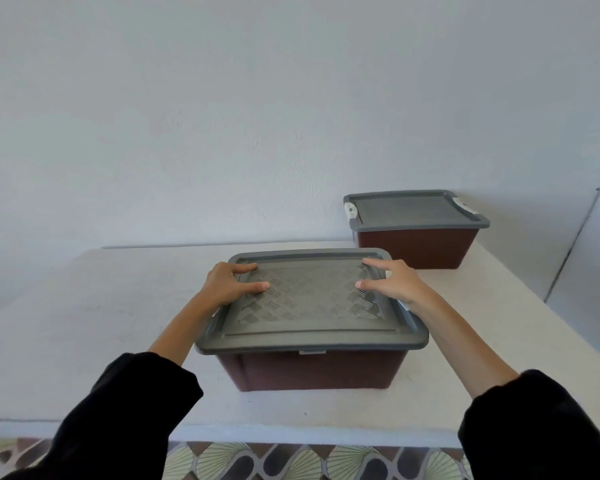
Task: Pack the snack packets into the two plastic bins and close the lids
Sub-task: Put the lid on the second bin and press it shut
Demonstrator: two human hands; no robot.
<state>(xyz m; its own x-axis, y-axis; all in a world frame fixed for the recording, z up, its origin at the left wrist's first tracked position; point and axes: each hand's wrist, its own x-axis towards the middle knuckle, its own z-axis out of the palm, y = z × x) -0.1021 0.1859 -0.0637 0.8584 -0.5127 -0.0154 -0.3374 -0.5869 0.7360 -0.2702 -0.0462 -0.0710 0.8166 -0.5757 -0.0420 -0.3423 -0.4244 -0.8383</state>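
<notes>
Nearly done, I judged: the far bin (417,249) sat lidded behind-right of the near bin (312,371), whose lid (309,308) the left hand (227,284) and right hand (392,281) pressed with spread fingers, gripping nothing; no snack packets showed.

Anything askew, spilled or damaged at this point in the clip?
Nothing stands out. The near lid sits level under the left hand and right hand; the far lid also sits flat. No packets lie loose on the table.
</notes>
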